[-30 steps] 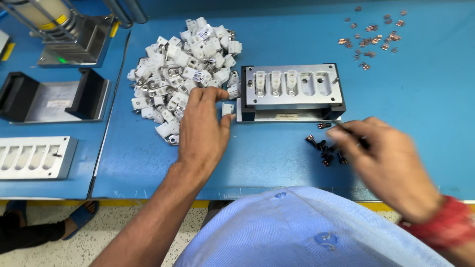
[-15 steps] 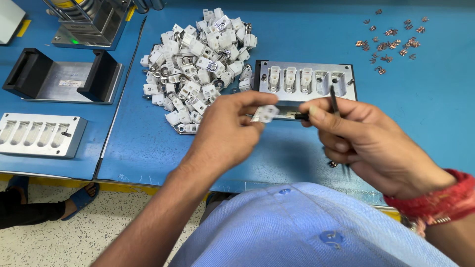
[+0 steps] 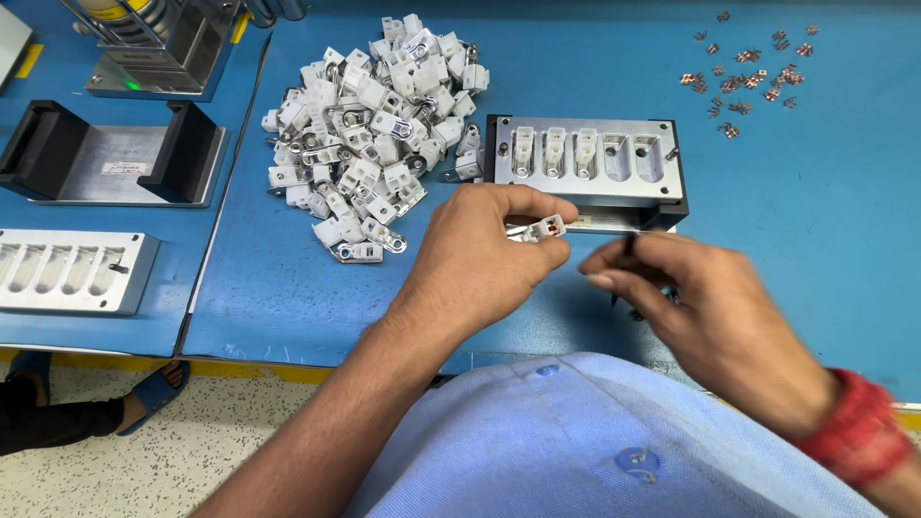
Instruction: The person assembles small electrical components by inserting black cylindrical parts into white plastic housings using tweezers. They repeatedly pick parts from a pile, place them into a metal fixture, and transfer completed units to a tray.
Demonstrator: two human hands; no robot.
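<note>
Left hand (image 3: 484, 254) pinches a small white plastic connector (image 3: 543, 228) at its fingertips, above the blue table (image 3: 815, 211). It looks light, rigid, best held by its sides. Just right, the right hand (image 3: 715, 321) pinches something thin and dark, blurred.

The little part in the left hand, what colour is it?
White part with a metal bit, seen in the head view.
</note>
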